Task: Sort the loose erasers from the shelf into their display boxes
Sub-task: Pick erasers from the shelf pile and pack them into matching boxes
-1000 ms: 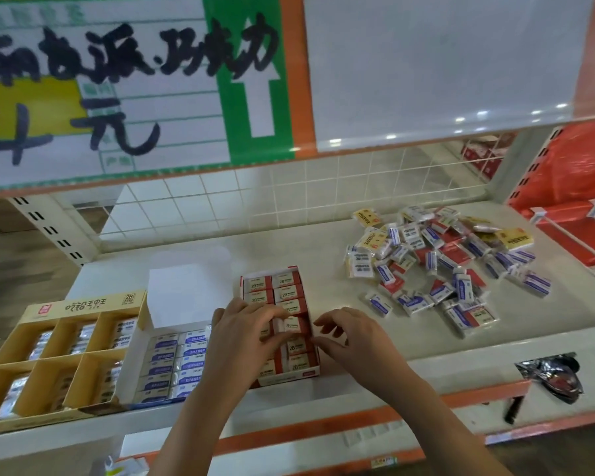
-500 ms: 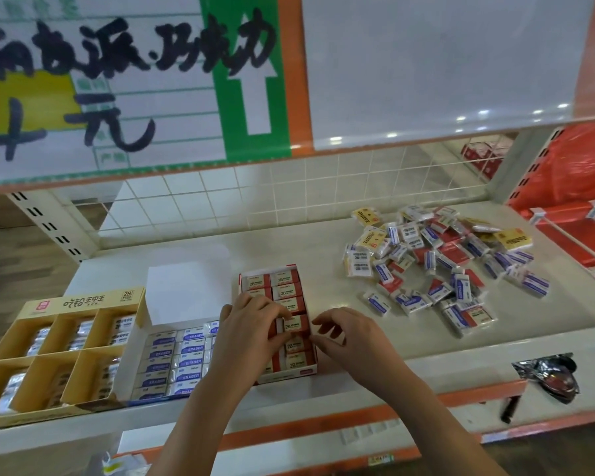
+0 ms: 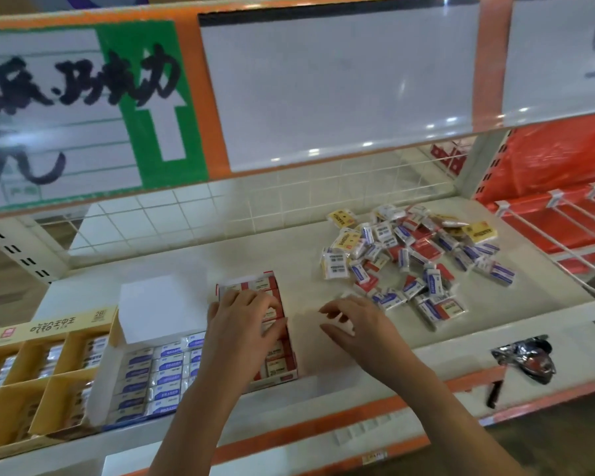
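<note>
Erasers (image 3: 413,266) are heaped loose toward the back right corner of the shelf (image 3: 303,262), red, blue and yellow sleeves mixed together and overlapping. Three display boxes are lined along the front edge: a yellow compartmented box (image 3: 31,369) at the front left corner, a blue-eraser box (image 3: 152,379) beside it with its white lid raised, and a red-eraser box (image 3: 275,341) nearer the middle. The left hand (image 3: 244,331) is laid flat over the red-eraser box, fingers straight and pressing on the packed rows, so nothing is gripped there. The right hand (image 3: 358,324) is held just right of that box, above the shelf, fingers loosely curled; whether a small white piece is pinched in its grip cannot be told.

Risk lies mainly in the mixed heap: a wrong colour could be picked from overlapping sleeves and misfiled. Rows in the red-eraser box look nearly full, so packed erasers could be buckled or popped out if another is forced in.
</note>
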